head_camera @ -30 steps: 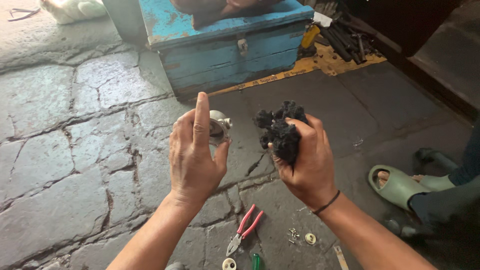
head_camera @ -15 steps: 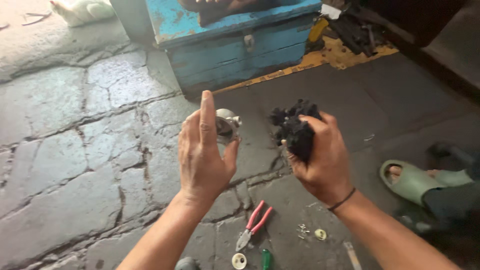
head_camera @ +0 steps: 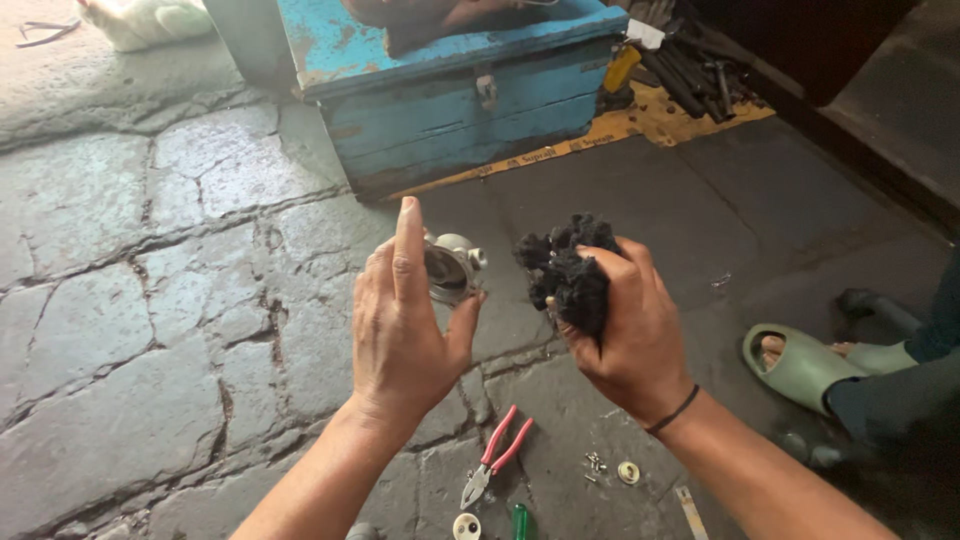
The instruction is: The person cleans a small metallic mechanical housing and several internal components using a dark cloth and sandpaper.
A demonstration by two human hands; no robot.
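Observation:
My left hand (head_camera: 405,320) holds a small round silver metal part (head_camera: 450,265) between thumb and fingers, its open face turned toward me and my index finger pointing straight up. My right hand (head_camera: 625,330) is closed around a wad of black, greasy rag (head_camera: 568,270) that sticks out above the fingers. A thin dark band circles my right wrist. The two hands are a short way apart, above a cracked stone floor.
Red-handled pliers (head_camera: 495,458), small screws (head_camera: 594,465), two round white caps (head_camera: 628,472) and a green-handled tool (head_camera: 519,520) lie on the floor below my hands. A worn blue wooden box (head_camera: 450,95) stands ahead. A foot in a green sandal (head_camera: 800,365) is at the right.
Both hands have barely shifted; the metal part tilted slightly in my left hand. The view swayed a little.

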